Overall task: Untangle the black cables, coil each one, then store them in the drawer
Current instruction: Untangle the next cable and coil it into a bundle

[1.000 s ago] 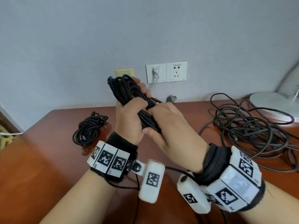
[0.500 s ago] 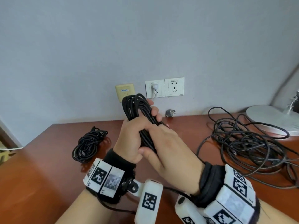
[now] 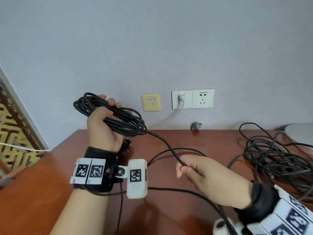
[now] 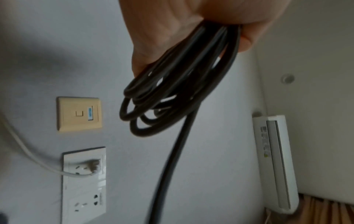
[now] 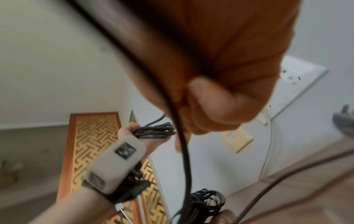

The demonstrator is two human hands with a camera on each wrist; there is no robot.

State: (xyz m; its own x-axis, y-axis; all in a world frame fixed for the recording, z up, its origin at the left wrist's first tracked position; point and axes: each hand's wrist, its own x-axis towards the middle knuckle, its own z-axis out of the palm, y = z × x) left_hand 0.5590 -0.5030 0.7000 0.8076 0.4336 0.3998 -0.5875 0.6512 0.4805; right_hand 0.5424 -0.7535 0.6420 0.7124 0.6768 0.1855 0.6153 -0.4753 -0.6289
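2 hands work 1 black cable. Left hand (image 3: 101,126) fingers wrap its coil (image 3: 115,117). Right hand (image 3: 208,177) fingers pinch the loose strand (image 3: 162,141).

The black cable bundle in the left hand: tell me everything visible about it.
The black cable bundle is thin round cord, seemingly rubber-coated, wound in several long loose loops. The left hand grips its middle, holding it in the air above the reddish-brown wooden desk. One loose strand trails down to the right hand, which pinches it.

Lower left of the head frame, the reddish-brown wooden surface (image 3: 42,192) gives you open room. A loose tangle of black cables (image 3: 277,160) blocks the right side; one taut black strand (image 3: 162,141) crosses the centre.
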